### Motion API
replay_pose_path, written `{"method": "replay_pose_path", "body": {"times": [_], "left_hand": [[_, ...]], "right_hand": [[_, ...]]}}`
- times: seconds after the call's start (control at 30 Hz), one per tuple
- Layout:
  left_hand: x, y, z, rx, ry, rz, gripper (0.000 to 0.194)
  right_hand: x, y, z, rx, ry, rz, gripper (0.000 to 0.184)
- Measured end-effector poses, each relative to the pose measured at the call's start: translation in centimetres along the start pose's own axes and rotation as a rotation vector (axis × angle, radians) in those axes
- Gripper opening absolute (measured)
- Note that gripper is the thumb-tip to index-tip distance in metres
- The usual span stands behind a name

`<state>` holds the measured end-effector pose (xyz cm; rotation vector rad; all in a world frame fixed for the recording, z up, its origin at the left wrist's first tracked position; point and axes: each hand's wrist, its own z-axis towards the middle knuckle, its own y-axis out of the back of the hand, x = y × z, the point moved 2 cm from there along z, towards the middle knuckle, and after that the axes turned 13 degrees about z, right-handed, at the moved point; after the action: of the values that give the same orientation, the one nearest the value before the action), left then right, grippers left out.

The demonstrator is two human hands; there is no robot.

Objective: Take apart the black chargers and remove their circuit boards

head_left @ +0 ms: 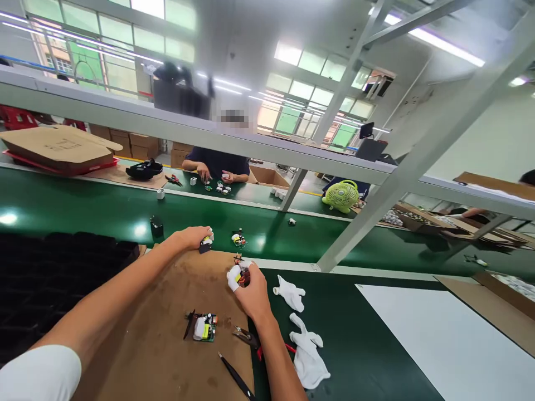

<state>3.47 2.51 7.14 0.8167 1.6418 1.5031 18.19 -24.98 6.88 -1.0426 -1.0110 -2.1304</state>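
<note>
My left hand [195, 237] reaches to the far edge of the brown cardboard sheet [167, 312], its fingers closed on a small circuit board [206, 243] with a dark plate. Nearer to me, my right hand [254, 289] grips a circuit board with a yellow-wrapped part [239, 277]. White coverings show at fingertips of both hands. On the cardboard lies another circuit board [204, 328] with white and yellow parts. Cutting pliers [246, 336] with red handles lie partly under my right forearm, and black tweezers [236, 376] rest closer to me.
Two white gloves [291, 293] lie right of my forearm. Beyond, the green belt [276, 228] carries a circuit board [238, 239] and a black casing [156, 225]. A metal post [363, 211] rises at right. A co-worker's hands [203, 171] handle parts opposite, near a green fan [340, 196].
</note>
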Motion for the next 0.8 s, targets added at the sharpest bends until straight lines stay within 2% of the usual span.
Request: {"method": "replay_pose_path", "body": {"times": [0.1,0.23,0.43,0.53,0.7,0.8], "left_hand": [[0.9,0.0,-0.2,0.015,0.025,-0.020,0.041],[2.2,0.0,-1.9,-0.006,0.137,-0.071,0.041],[2.8,0.1,-4.8,-0.117,0.435,-0.204,0.042],[3.0,0.9,-6.4,-0.200,0.609,-0.281,0.043],[2.8,2.8,-10.8,-0.360,0.797,-0.420,0.043],[0.7,2.3,-14.7,-0.437,0.810,-0.478,0.042]], "right_hand": [[0.3,0.4,0.2,-0.025,0.014,0.004,0.021],[0.4,0.7,0.6,-0.051,0.017,0.011,0.029],[0.3,0.7,1.1,-0.070,0.004,0.013,0.042],[0.5,0.7,1.4,-0.078,0.007,0.020,0.047],[1.1,0.7,1.8,-0.063,0.025,0.036,0.054],[1.5,0.5,1.9,-0.053,0.027,0.035,0.055]]}}
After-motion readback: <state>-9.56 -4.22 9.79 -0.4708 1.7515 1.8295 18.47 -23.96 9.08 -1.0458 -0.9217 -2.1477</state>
